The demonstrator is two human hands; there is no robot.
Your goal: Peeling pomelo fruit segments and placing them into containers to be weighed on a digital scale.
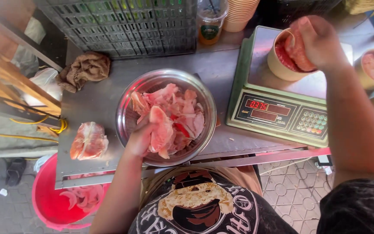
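Fingers of the left hand (141, 139) curl around a peeled pink pomelo segment (161, 130) at the near rim of a steel bowl (124, 117) full of such pieces, which sits on a grey metal table (221, 69) above a tiled floor (295, 186) and a red bucket (44, 199) of peels. Farther off, the right hand (319, 39) closes on another pomelo piece (298, 50), pressing it into a paper cup (278, 65) on a green digital scale (282, 112), with a dark plastic crate (122, 26) beyond.

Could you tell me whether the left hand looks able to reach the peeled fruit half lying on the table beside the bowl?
Probably yes: the peeled fruit half lies uncovered just beside the left hand, though that hand already holds a segment.
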